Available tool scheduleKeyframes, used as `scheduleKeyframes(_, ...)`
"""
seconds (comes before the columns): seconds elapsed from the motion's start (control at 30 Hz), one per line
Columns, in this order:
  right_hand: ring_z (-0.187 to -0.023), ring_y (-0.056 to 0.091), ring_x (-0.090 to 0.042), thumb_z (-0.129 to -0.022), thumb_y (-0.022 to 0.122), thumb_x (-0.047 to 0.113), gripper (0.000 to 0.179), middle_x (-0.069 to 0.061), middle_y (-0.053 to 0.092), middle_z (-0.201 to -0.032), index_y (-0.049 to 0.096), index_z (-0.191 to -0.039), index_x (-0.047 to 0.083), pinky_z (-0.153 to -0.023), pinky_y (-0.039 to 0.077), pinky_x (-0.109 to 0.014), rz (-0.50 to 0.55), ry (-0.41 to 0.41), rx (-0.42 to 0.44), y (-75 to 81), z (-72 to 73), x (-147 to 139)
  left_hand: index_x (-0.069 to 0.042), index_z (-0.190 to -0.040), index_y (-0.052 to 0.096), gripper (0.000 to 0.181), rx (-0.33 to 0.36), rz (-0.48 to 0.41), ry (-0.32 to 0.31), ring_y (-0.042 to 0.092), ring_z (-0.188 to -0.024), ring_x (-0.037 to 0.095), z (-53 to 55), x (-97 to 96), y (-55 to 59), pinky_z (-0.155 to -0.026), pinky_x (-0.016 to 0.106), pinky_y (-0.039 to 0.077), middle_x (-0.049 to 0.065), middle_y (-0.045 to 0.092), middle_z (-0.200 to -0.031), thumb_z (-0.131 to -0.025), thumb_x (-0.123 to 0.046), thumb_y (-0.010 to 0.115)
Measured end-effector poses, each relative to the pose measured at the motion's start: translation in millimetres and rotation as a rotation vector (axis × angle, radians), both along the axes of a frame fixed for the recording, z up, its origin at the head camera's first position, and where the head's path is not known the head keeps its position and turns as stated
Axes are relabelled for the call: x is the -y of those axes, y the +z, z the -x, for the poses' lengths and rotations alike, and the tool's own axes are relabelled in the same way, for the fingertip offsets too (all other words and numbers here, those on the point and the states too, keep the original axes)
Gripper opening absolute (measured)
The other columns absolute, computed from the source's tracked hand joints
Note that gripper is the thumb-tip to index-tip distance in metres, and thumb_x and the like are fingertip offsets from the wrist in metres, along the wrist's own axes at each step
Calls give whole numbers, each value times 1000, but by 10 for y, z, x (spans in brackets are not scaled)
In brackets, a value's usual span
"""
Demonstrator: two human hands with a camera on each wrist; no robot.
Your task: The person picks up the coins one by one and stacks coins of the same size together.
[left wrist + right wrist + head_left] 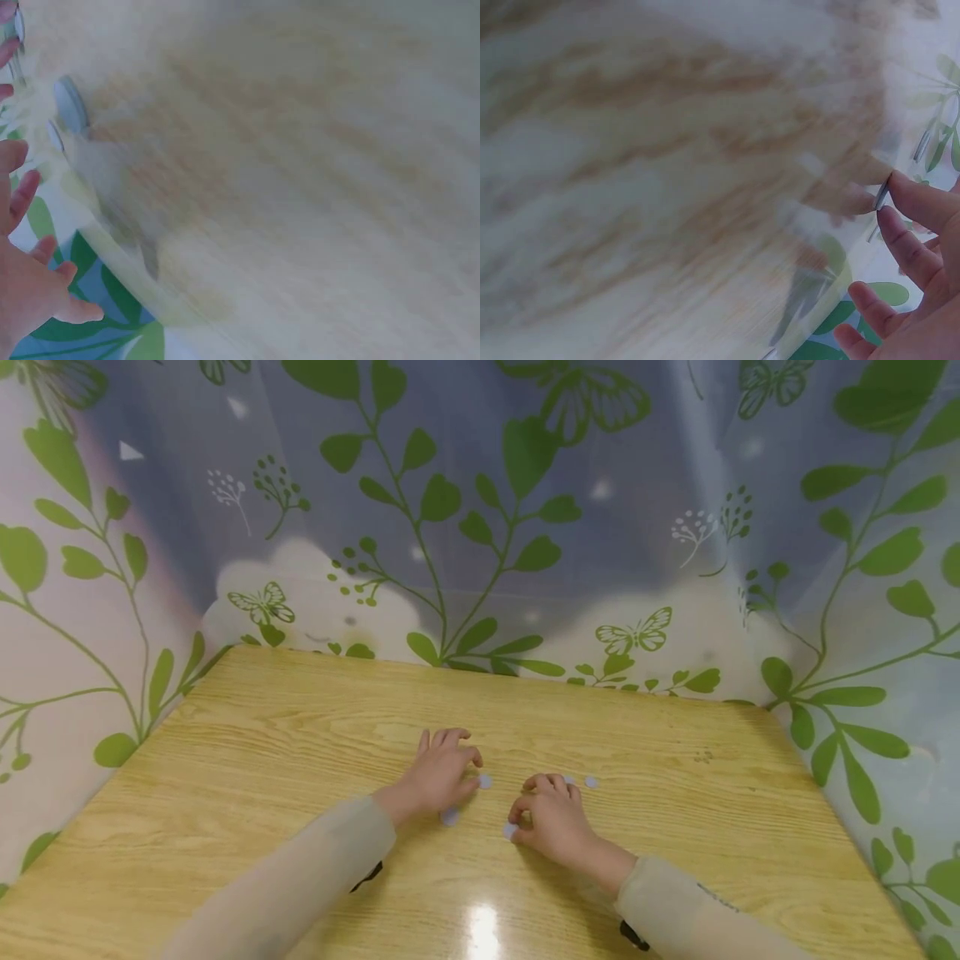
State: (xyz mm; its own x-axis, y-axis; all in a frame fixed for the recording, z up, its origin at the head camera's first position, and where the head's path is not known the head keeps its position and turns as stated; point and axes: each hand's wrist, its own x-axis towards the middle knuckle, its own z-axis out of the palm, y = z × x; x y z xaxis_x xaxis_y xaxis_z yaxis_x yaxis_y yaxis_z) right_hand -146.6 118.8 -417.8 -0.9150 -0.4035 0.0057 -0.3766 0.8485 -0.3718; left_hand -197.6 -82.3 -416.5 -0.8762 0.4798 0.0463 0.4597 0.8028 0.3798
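Several small, flat, pale bluish-grey discs lie on the wooden table. My right hand point(558, 827) pinches one disc point(883, 192) by its edge between thumb and index finger, close to the tabletop; its other fingers are spread in the right wrist view. My left hand point(441, 772) holds nothing, its fingers loosely bent and apart above the table. Close by the left fingertips sits a disc point(485, 782), and another disc point(450, 817) lies just below that hand. Past the right hand's knuckles are a disc point(591, 782) and a partly hidden one point(568, 780).
The yellow wood-grain table point(300, 718) is bordered at the back and sides by a curtain point(480, 568) printed with green leaves and butterflies. A bright light reflection point(482, 931) shows near the table's front. Small dark marks point(703, 757) dot the right side.
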Motion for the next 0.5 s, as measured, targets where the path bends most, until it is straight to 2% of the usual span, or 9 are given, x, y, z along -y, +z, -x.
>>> scheduleKeyframes(0.23,-118,37,-37,-75,78,23,9,-13,53,-123,70,-77,20,-95,27,-62,7,4,5,4,-1,-12,-17,-104,64,19,56,92,-6,31,-133,40,121,-114,29,-107,68,14,17,37,-143,-88,-29,64)
scheduleKeyframes(0.5,-120,36,-37,-75,78,23,9,-13,52,-124,70,-78,20,-98,25,-64,2,0,11,8,2,-13,-20,-98,64,13,81,160,-35,31,-134,35,165,-163,42,-108,66,14,13,38,-143,-87,-28,65)
